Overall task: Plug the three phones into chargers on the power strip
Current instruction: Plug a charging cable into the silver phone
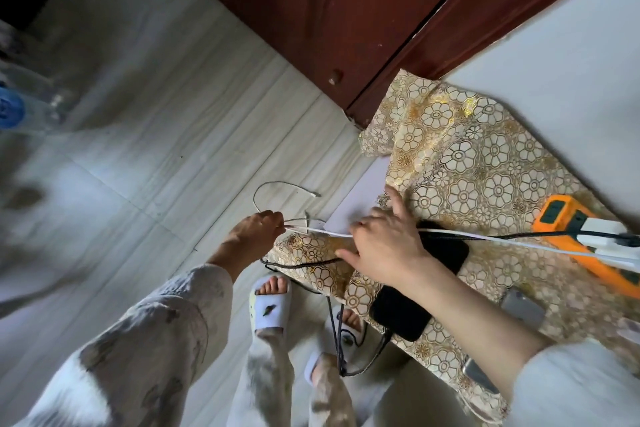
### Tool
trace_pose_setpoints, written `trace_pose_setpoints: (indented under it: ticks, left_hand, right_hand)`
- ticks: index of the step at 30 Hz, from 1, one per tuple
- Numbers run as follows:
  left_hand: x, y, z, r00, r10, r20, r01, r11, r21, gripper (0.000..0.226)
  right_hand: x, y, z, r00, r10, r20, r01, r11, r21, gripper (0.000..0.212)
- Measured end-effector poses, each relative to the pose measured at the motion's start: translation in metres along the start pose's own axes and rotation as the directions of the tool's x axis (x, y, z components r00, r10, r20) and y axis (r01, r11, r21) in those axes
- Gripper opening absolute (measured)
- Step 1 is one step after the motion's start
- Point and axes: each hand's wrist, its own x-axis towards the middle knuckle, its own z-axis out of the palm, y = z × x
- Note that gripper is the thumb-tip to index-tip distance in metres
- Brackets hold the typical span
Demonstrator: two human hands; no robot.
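An orange power strip (585, 246) lies at the right on a table with a gold flowered cloth (485, 166), with white chargers (602, 236) plugged in. A white cable (519, 243) runs taut from them to the left. My left hand (258, 230) pinches its free end past the table edge. My right hand (384, 246) rests over the cable and a black phone (446, 250). A second black phone (401, 317) lies nearer me with a dark cable in it. A silver phone (523, 307) sits to the right.
A red-brown wooden door (346, 10) stands behind the table. A thin grey cable (277, 185) loops over the tiled floor (156, 149). Dark cables (337, 333) hang off the table by my slippered feet. A water bottle (14, 107) stands at far left.
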Motion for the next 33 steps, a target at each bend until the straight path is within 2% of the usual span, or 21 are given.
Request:
trace_pose_setpoints:
  ticks: [2, 5, 8, 12, 16, 19, 24, 28, 33]
  left_hand:
    - [-0.001, -0.007, 0.004, 0.999, -0.025, 0.035, 0.025, 1.0, 0.008, 0.027]
    - [-0.002, -0.011, 0.007, 0.998, -0.039, 0.045, 0.039, 0.999, -0.003, 0.024]
    - [-0.003, -0.009, 0.005, 0.999, -0.01, -0.042, 0.011, 1.0, 0.011, 0.023]
    - [-0.012, -0.007, 0.005, 0.987, 0.062, -0.151, -0.058, 0.998, 0.03, 0.019]
    - [-0.023, -0.006, 0.008, 0.983, 0.096, -0.158, -0.091, 0.995, 0.039, 0.016]
    - [-0.03, -0.003, 0.008, 0.986, 0.071, -0.151, -0.064, 0.997, 0.053, 0.019]
    - [-0.034, -0.003, 0.013, 0.991, 0.04, -0.128, -0.03, 0.996, 0.085, 0.024]
    - [-0.034, -0.006, 0.022, 0.995, -0.061, -0.073, 0.073, 0.983, 0.17, 0.027]
    - [-0.034, -0.011, 0.028, 0.995, -0.085, -0.055, 0.099, 0.925, 0.367, 0.029]
  right_hand:
    - [0.0, 0.004, 0.0, 0.999, -0.006, 0.042, 0.005, 1.0, 0.029, 0.059]
    - [-0.003, 0.008, 0.001, 0.999, -0.035, 0.023, 0.035, 0.999, 0.029, 0.062]
    - [-0.012, 0.013, 0.005, 0.996, -0.075, -0.052, 0.077, 0.996, 0.044, 0.059]
    - [-0.03, 0.024, 0.012, 0.971, -0.166, -0.174, 0.163, 0.986, -0.03, 0.051]
    - [-0.033, 0.029, 0.013, 0.968, -0.218, -0.127, 0.212, 0.976, -0.053, 0.058]
    - [-0.03, 0.029, 0.011, 0.971, -0.237, -0.04, 0.235, 0.97, -0.057, 0.069]
    - [-0.028, 0.033, 0.014, 0.962, -0.273, -0.006, 0.271, 0.959, -0.081, 0.082]
    - [-0.023, 0.032, 0.01, 0.959, -0.284, 0.017, 0.285, 0.955, -0.088, 0.078]
    - [-0.022, 0.029, 0.007, 0.964, -0.264, 0.018, 0.265, 0.959, -0.102, 0.081]
